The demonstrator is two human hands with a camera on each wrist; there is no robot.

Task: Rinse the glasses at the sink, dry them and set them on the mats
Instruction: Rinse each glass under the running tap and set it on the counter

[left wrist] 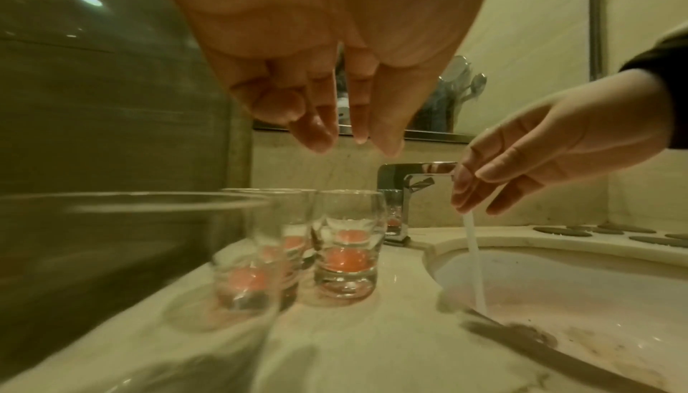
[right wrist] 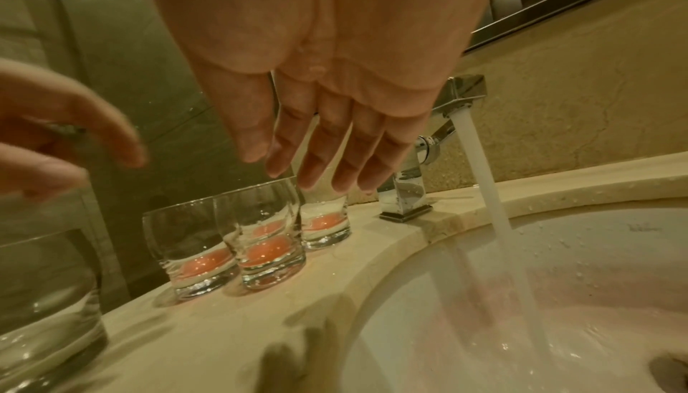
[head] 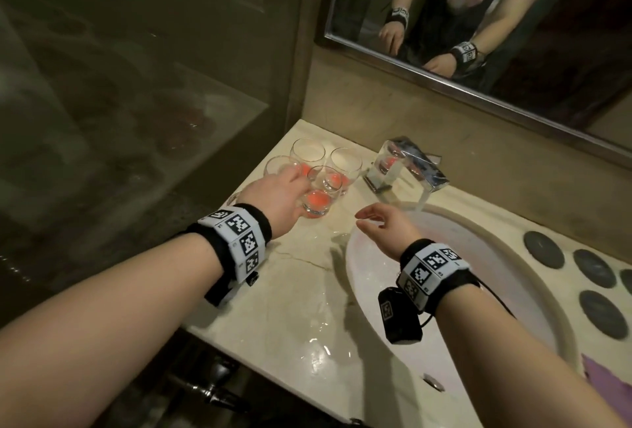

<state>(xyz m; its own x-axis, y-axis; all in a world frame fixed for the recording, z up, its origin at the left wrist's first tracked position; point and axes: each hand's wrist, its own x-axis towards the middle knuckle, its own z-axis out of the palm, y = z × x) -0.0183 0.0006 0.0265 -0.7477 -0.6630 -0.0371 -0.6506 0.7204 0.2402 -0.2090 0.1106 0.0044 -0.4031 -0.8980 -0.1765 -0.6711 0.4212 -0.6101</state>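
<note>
Head view: left hand (head: 273, 195) reaches over the cluster of glasses (head: 318, 193) at the back left of the tabletop (head: 290, 308); its fingers are loosely extended and, in the left wrist view, hang above the rims without gripping any glass. Right hand (head: 386, 226) hovers over the rim of the sink (head: 372, 291), fingers relaxed and spread, holding nothing. The glasses stand upright and close together, each showing an orange-red patch at its base; whether this is residue or a mat beneath cannot be told. Another clear glass stands nearer the left wrist camera. Water runs from the chrome faucet (head: 407, 167) into the basin. Both wrists carry bands printed with black-and-white square code markers; no readable lettering. Tabletop is pale veined marble, wet near the basin. Dark oval stones (head: 543, 250) lie right of the sink, a framed mirror (head: 478, 17) hangs behind.
</note>
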